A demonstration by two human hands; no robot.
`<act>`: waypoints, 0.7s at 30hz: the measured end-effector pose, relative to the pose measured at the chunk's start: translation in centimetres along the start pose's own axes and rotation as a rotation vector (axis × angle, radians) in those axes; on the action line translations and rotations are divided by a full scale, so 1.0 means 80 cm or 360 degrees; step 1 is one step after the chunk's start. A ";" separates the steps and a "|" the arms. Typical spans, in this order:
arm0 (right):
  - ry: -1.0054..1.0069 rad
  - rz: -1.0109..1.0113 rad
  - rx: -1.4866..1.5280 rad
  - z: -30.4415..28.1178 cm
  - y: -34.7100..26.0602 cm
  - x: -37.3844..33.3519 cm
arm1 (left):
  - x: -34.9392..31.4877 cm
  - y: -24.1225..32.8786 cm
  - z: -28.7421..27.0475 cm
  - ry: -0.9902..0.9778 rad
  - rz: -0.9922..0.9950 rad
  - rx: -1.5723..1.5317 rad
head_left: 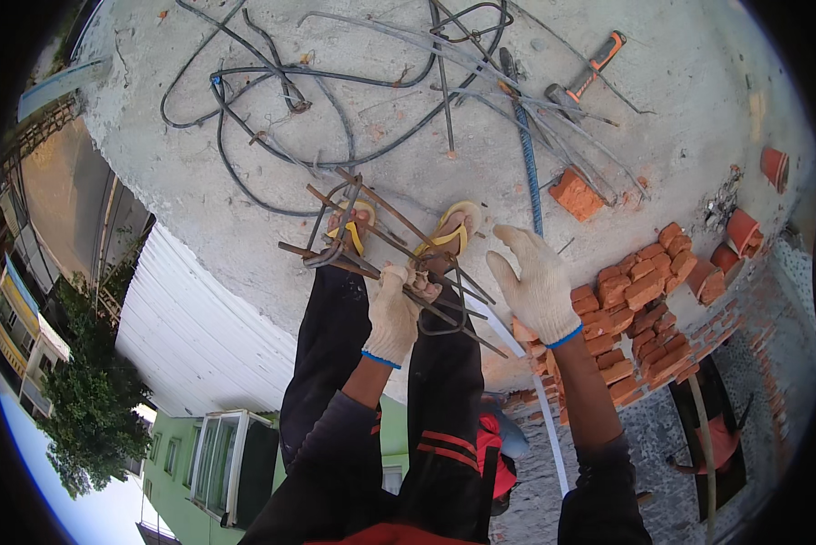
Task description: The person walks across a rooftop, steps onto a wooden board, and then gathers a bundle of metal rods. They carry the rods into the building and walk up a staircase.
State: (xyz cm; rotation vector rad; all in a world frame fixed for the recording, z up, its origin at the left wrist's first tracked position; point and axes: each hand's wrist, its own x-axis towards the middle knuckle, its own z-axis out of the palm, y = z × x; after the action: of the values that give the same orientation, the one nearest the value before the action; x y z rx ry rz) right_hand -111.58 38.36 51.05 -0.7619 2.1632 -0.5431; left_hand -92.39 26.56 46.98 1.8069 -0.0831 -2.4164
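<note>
My left hand (pixel 392 313), in a cream knitted glove with a blue cuff, is closed around the brown bars of a small rebar cage (pixel 324 260). Bent steel stirrups sit at both ends of this cage, which I hold in front of my legs, above my sandalled feet. To its right, my right hand (pixel 535 289) wears a matching glove. It is raised with thumb and fingers apart and nothing in it. The glove's fingertips on the left hand look soiled, and their exact grip is partly hidden among the bars.
Beyond my feet, black cable (pixel 353 159), loose rods, a blue ribbed bar (pixel 529 173) and an orange-handled hammer (pixel 597 65) lie on concrete. Stacked bricks (pixel 644 289) and pots (pixel 744 229) stand right. The slab edge drops left beside a corrugated roof (pixel 212 318). Someone in red (pixel 494 454) is below.
</note>
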 end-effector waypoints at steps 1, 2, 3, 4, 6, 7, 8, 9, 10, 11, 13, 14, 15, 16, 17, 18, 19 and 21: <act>0.0131 -0.0010 -0.0182 -0.001 0.029 0.026 | -0.001 -0.002 0.000 -0.0043 0.0028 0.0066; 0.0110 0.0093 -0.0388 -0.004 0.059 0.056 | -0.002 -0.003 0.000 0.0013 -0.0005 0.0102; 0.0123 0.0137 -0.0579 -0.006 0.089 0.090 | -0.002 -0.004 0.001 0.0064 -0.0032 0.0141; 0.0088 0.0210 -0.0809 -0.004 0.116 0.127 | -0.002 -0.004 0.003 0.0110 -0.0057 0.0184; 0.0119 0.0154 -0.1182 -0.002 0.161 0.193 | 0.000 -0.004 0.005 0.0142 -0.0066 0.0201; 0.0087 0.0157 -0.1408 0.003 0.177 0.221 | 0.000 -0.003 0.007 0.0165 -0.0067 0.0212; 0.0138 0.0131 -0.1322 0.012 0.189 0.243 | 0.001 0.000 0.008 0.0182 -0.0057 0.0186; 0.0100 0.0196 -0.1304 0.022 0.199 0.263 | 0.001 0.002 0.009 0.0179 -0.0043 0.0139; 0.0080 0.0262 -0.1270 0.033 0.206 0.273 | 0.001 0.005 0.010 0.0228 -0.0054 0.0165; 0.0125 0.0283 -0.1268 0.044 0.212 0.277 | 0.001 0.009 0.012 0.0185 -0.0068 0.0133; 0.0265 0.0328 -0.1223 0.059 0.222 0.278 | -0.001 0.016 0.018 0.0102 -0.0092 0.0012; 0.0212 0.0367 -0.1193 0.063 0.227 0.276 | -0.001 0.019 0.021 0.0117 -0.0123 0.0010; 0.0126 0.0382 -0.1138 0.067 0.230 0.275 | -0.001 0.019 0.025 0.0119 -0.0139 -0.0052; 0.0178 0.0354 -0.1148 0.067 0.233 0.275 | 0.000 0.019 0.028 0.0122 -0.0155 -0.0136; 0.0209 0.0263 -0.1245 0.072 0.234 0.271 | 0.002 0.018 0.030 0.0133 -0.0150 -0.0147; 0.0122 0.0255 -0.1244 0.071 0.235 0.270 | 0.004 0.016 0.033 0.0217 -0.0134 -0.0098; 0.0116 0.0226 -0.1263 0.072 0.233 0.268 | 0.007 0.016 0.034 0.0280 -0.0125 -0.0076; 0.0011 0.0185 -0.1175 0.072 0.229 0.261 | 0.017 0.015 0.035 0.0354 -0.0069 -0.0051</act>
State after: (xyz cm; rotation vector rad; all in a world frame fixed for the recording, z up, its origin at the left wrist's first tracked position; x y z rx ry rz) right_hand -124.42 37.01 25.83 -0.9957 2.3992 0.3480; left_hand -95.34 25.09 46.62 2.0682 0.0161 -2.2120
